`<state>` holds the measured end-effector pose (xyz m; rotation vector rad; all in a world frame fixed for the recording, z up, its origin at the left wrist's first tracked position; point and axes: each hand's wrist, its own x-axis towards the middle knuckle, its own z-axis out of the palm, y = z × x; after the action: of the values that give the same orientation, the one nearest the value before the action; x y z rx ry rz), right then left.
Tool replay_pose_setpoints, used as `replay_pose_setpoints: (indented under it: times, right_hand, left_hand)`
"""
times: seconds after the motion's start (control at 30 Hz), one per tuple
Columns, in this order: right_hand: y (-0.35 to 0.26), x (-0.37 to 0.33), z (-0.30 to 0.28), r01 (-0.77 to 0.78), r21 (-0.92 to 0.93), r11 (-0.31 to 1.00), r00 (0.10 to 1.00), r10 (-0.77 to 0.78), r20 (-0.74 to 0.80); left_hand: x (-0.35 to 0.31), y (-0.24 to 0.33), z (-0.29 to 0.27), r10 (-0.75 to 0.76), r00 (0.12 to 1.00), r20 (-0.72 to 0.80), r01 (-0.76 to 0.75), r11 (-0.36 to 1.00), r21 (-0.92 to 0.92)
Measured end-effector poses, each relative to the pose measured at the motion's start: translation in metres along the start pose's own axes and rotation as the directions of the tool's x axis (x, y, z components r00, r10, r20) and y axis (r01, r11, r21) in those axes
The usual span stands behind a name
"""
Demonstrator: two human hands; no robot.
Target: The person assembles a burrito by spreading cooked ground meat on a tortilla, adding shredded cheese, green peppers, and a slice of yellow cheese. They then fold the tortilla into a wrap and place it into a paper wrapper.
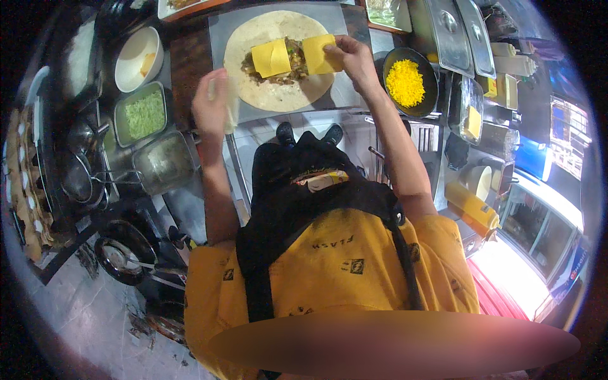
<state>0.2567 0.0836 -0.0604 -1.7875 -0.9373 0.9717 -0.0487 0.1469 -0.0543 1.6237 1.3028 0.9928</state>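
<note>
A large flour tortilla (272, 95) lies open on a grey board (218, 38), with browned meat filling (288, 73) across its middle. One square yellow cheese slice (271, 57) rests on the filling. My right hand (353, 60) pinches a second cheese slice (318, 54) at the tortilla's right side, low over the filling. My left hand (209, 101) hovers at the board's near left edge and holds a thin translucent wrapper sheet (230, 104).
A black bowl of grated yellow cheese (407, 82) stands right of the board, with metal lids (453, 31) behind it. On the left are a white bowl (136, 57), a pan of green shreds (144, 114) and another metal pan (166, 161). A yellow squeeze bottle (472, 206) lies at the right.
</note>
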Motion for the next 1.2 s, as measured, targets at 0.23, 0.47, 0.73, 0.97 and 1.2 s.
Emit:
replay_pose_setpoints:
  times: [0.23, 0.47, 0.73, 0.97, 1.2]
  right_hand:
    - [0.003, 0.014, 0.037, -0.040, 0.176, 0.984, 0.999, 0.037, 0.018]
    - [0.003, 0.006, 0.044, 0.067, -0.241, 0.968, 0.989, -0.095, -0.109]
    - [-0.005, -0.007, 0.049, 0.116, -0.528, 0.841, 0.946, -0.256, -0.200]
    - [0.001, -0.007, 0.046, 0.065, -0.428, 0.901, 0.961, -0.172, -0.216]
    - [0.005, -0.016, 0.015, -0.145, 0.489, 0.860, 0.983, 0.182, -0.028]
  left_hand:
    - [0.022, 0.053, 0.048, 0.038, 0.935, 0.353, -0.259, 0.752, 0.605]
    - [0.038, 0.038, 0.063, 0.120, 0.887, 0.445, -0.396, 0.691, 0.605]
    - [0.038, 0.046, 0.064, 0.121, 0.868, 0.481, -0.436, 0.649, 0.624]
    - [0.040, 0.057, 0.060, 0.058, 0.866, 0.497, -0.404, 0.666, 0.627]
    - [0.042, 0.072, 0.045, -0.024, 0.887, 0.461, -0.309, 0.711, 0.632]
